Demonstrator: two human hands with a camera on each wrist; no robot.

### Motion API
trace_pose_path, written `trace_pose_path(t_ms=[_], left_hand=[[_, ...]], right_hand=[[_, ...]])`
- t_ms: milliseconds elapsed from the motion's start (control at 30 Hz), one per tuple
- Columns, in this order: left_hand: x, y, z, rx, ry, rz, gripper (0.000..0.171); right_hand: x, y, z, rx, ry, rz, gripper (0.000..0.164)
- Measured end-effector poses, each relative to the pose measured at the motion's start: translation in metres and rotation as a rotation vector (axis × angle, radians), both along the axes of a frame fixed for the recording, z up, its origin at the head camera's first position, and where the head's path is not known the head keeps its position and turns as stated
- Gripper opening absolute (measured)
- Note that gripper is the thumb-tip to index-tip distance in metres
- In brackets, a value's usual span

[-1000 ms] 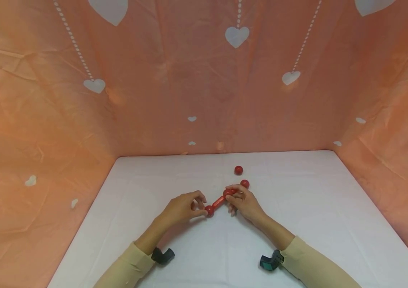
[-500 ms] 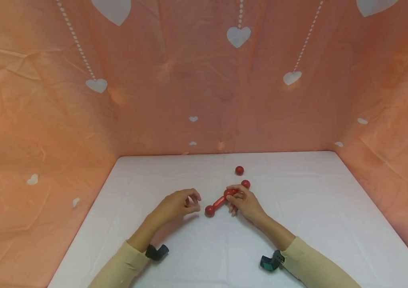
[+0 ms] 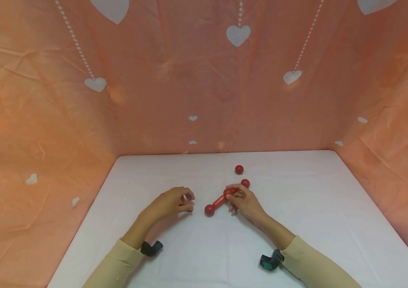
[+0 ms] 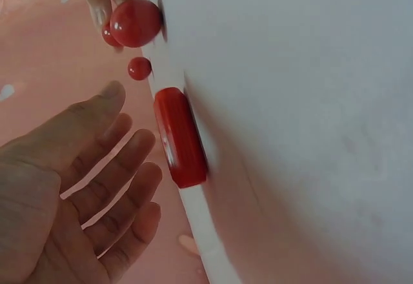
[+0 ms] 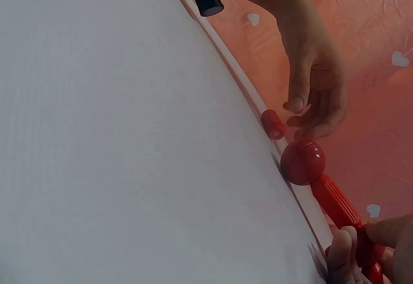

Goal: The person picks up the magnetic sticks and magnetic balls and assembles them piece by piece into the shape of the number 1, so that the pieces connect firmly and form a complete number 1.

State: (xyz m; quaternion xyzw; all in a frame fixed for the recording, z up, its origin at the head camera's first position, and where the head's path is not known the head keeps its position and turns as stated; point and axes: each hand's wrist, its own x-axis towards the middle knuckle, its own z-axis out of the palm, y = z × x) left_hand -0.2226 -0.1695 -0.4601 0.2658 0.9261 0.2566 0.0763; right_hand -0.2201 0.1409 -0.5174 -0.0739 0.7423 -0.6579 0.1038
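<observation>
My right hand (image 3: 247, 205) pinches the middle red ball (image 3: 228, 193) of a ball-and-rod piece between thumb and fingers. From that ball a red rod (image 3: 219, 202) slants down to a near end ball (image 3: 209, 210). At its far side another red ball (image 3: 245, 183) shows past my fingers, which partly hide the link. My left hand (image 3: 169, 202) hovers left of the near ball, touching nothing, fingers loosely bent. In the left wrist view a loose red rod (image 4: 181, 137) lies on the table beside the left fingers; the head view hides it.
One separate red ball (image 3: 239, 169) sits toward the back of the white table (image 3: 297, 192). An orange cloth (image 3: 218, 88) with white hearts hangs behind and along both sides. Each wrist wears a dark camera, such as the right one (image 3: 272, 260).
My left hand has let go of the near end ball and drawn away to the left. The right hand keeps its pinch, and the joined piece stays in place.
</observation>
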Motion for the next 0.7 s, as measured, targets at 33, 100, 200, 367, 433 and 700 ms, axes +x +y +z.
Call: trace_pose_path(t_ms=[33, 100, 200, 367, 433, 700], left_hand=[[-0.0001, -0.0011, -0.0003, -0.007, 0.007, -0.009, 0.029], [-0.0003, -0.0035, -0.0010, -0.022, 0.024, -0.026, 0.031], [-0.0009, -0.0062, -0.0029, -0.051, 0.046, -0.041, 0.031], [-0.0025, -0.0080, -0.0050, -0.089, 0.051, -0.047, 0.030], [-0.0033, -0.0081, -0.0054, -0.098, 0.047, -0.045, 0.030], [-0.0028, -0.0082, -0.0053, -0.133, 0.025, -0.026, 0.031]], right_hand=[[0.0000, 0.0000, -0.0003, 0.000, 0.001, 0.002, 0.042], [0.0001, -0.0002, -0.0007, -0.003, 0.001, 0.006, 0.042], [0.0005, -0.0002, -0.0013, -0.011, 0.001, 0.014, 0.042], [0.0016, -0.0005, -0.0003, -0.016, 0.006, 0.021, 0.042], [0.0019, -0.0003, 0.0002, -0.012, 0.012, 0.018, 0.042], [0.0020, -0.0002, 0.0017, -0.005, 0.009, 0.007, 0.043]])
